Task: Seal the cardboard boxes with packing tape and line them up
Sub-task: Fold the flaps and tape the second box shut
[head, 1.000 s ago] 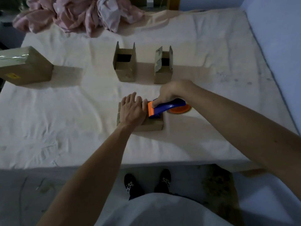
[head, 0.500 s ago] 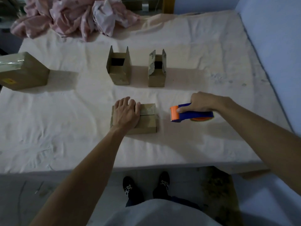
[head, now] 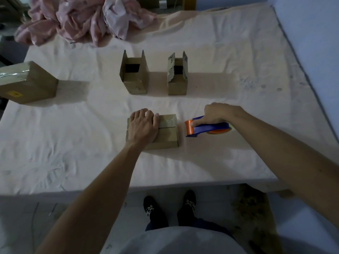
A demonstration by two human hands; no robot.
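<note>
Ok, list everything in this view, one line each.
closed box: 1, brown, centre, near side
left open box: 1, brown, behind it, flaps up
right open box: 1, brown, beside that, flaps up
large taped box: 1, brown, left edge
tape dispenser: 1, blue and orange, right of closed box
sheet: 1, pale, covers surface
crumpled cloth: 1, pink, far left
shoes: 2, black, floor
left hand: 1, rests on closed box
right hand: 1, grips tape dispenser
</note>
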